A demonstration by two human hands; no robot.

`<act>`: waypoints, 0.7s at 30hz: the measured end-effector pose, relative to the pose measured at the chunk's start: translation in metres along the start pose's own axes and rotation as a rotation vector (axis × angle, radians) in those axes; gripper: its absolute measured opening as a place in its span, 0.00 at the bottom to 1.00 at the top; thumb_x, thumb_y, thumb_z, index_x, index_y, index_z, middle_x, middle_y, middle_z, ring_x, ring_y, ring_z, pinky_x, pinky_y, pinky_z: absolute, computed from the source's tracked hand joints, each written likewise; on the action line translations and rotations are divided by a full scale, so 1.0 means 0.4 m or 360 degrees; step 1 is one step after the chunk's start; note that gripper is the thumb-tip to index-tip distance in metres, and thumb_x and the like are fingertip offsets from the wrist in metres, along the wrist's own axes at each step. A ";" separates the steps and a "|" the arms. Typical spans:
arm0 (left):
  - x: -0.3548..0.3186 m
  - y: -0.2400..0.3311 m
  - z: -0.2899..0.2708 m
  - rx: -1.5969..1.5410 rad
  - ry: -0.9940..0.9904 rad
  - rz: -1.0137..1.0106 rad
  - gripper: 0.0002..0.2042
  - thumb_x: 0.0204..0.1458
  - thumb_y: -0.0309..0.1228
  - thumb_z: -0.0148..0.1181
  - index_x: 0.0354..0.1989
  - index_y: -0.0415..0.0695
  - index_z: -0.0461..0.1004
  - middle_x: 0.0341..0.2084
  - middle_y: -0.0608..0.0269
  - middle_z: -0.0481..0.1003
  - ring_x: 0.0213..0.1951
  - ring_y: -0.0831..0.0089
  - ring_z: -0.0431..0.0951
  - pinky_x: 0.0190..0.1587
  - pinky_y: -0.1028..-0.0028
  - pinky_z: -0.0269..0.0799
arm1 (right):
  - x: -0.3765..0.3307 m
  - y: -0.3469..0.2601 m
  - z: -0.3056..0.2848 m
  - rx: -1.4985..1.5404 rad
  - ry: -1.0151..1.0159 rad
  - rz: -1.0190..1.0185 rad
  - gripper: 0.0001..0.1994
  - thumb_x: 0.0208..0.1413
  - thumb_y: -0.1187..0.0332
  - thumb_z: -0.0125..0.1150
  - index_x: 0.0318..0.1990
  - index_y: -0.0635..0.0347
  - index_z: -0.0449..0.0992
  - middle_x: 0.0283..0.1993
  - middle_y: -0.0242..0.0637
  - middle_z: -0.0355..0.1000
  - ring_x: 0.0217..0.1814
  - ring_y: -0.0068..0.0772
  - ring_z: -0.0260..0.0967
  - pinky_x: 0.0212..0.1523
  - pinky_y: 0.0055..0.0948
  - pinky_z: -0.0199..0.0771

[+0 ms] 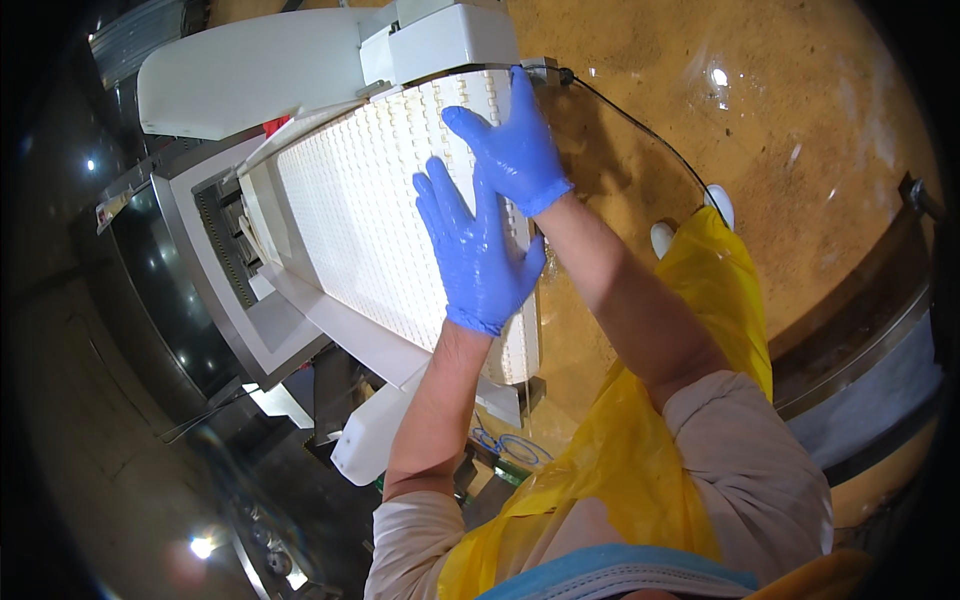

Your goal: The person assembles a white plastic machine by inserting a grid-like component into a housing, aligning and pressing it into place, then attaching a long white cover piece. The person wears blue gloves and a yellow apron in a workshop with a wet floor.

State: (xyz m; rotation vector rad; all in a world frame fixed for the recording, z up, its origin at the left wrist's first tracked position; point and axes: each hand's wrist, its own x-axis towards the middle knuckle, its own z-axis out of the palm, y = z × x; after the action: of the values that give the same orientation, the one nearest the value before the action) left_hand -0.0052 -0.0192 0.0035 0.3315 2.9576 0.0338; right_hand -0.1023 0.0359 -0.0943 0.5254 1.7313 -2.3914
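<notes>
Over the white conveyor belt [370, 210], both of the person's hands lie spread out, each in a blue glove. The left hand [478, 255] sits near the middle of the picture with its fingers straight and fanned toward twelve o'clock, palm down on the ribbed belt surface, gripping nothing. The right hand [512, 140] lies just beyond it toward one o'clock, likewise flat and wide open, its fingertips close to the belt's far end and its palm at the belt's edge at three o'clock; it too has hold of nothing. The two hands overlap slightly, the left one's fingers reaching up beside the right wrist. The belt itself runs slantwise from about six o'clock up to twelve o'clock, carrying nothing on the part that shows, and ends under a white housing [440, 40] at twelve o'clock. A long white cover [240, 75] stretches from that housing toward ten o'clock. At nine o'clock of the belt stands a grey metal frame [215, 270] with dark gaps in it. A thin black cable [640, 125] trails from the belt's far end toward three o'clock across the wet orange-brown floor [780, 110]. The person wears a yellow plastic apron [640, 440] over pale sleeves, seen at five o'clock.
</notes>
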 end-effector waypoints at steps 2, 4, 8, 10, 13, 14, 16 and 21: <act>0.026 -0.002 0.010 0.0048 0.0039 0.0031 0.50 0.43 0.34 0.73 0.77 0.39 0.54 0.71 0.11 0.43 0.72 0.11 0.41 0.71 0.26 0.41 | 0.014 0.012 -0.016 0.0008 -0.0123 0.0048 0.54 0.53 0.44 0.73 0.77 0.69 0.50 0.68 0.65 0.67 0.69 0.63 0.69 0.67 0.48 0.71; 0.057 0.009 0.006 0.0198 0.0001 0.0033 0.51 0.41 0.34 0.72 0.77 0.40 0.53 0.71 0.11 0.43 0.73 0.14 0.42 0.73 0.30 0.40 | 0.021 0.000 -0.044 -0.0023 -0.0185 0.0086 0.54 0.54 0.43 0.72 0.77 0.70 0.50 0.69 0.65 0.67 0.71 0.62 0.68 0.68 0.46 0.70; 0.076 0.022 0.000 0.0224 0.0022 0.0031 0.50 0.39 0.32 0.70 0.77 0.42 0.57 0.71 0.11 0.43 0.72 0.15 0.44 0.73 0.33 0.42 | 0.012 -0.008 -0.109 0.0403 -0.0340 0.0159 0.42 0.64 0.48 0.64 0.74 0.71 0.59 0.70 0.54 0.69 0.69 0.45 0.69 0.69 0.36 0.69; 0.073 0.016 0.005 0.0193 0.0080 0.0094 0.49 0.38 0.32 0.71 0.76 0.43 0.58 0.70 0.12 0.45 0.72 0.15 0.46 0.73 0.34 0.45 | -0.006 -0.046 -0.125 0.0822 -0.0371 0.0199 0.33 0.71 0.46 0.56 0.71 0.66 0.68 0.66 0.41 0.73 0.66 0.33 0.71 0.68 0.30 0.67; 0.071 0.008 0.014 0.0208 0.0129 0.0143 0.48 0.38 0.32 0.71 0.76 0.44 0.60 0.69 0.13 0.47 0.70 0.17 0.50 0.72 0.35 0.48 | 0.002 -0.007 -0.133 0.1069 -0.0484 0.0312 0.31 0.72 0.44 0.53 0.70 0.58 0.71 0.64 0.33 0.74 0.65 0.25 0.69 0.66 0.30 0.68; 0.069 0.005 0.019 0.0223 0.0139 0.0152 0.48 0.39 0.32 0.71 0.76 0.44 0.60 0.69 0.13 0.48 0.70 0.17 0.51 0.71 0.36 0.49 | -0.004 0.006 -0.132 0.1068 -0.0479 0.0312 0.31 0.72 0.44 0.55 0.70 0.59 0.71 0.64 0.35 0.74 0.65 0.26 0.68 0.66 0.29 0.68; 0.063 -0.001 0.028 0.0287 0.0187 0.0175 0.48 0.39 0.33 0.71 0.76 0.45 0.60 0.69 0.14 0.49 0.69 0.18 0.53 0.70 0.36 0.51 | -0.018 0.017 -0.133 0.1064 -0.0461 0.0305 0.32 0.70 0.45 0.58 0.70 0.61 0.70 0.63 0.38 0.73 0.63 0.27 0.67 0.66 0.28 0.67; 0.058 0.007 0.035 0.0465 0.0244 0.0235 0.47 0.40 0.34 0.71 0.75 0.47 0.61 0.68 0.15 0.51 0.67 0.21 0.56 0.68 0.38 0.56 | -0.020 0.195 -0.151 0.1144 -0.0584 0.0014 0.30 0.69 0.47 0.60 0.70 0.58 0.70 0.64 0.39 0.72 0.67 0.30 0.67 0.66 0.30 0.67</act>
State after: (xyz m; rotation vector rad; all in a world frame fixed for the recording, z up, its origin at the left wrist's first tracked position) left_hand -0.0244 -0.0115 -0.0141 0.6108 3.0817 -0.3743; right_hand -0.0586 0.0667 -0.1777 0.1358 0.6994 -2.8314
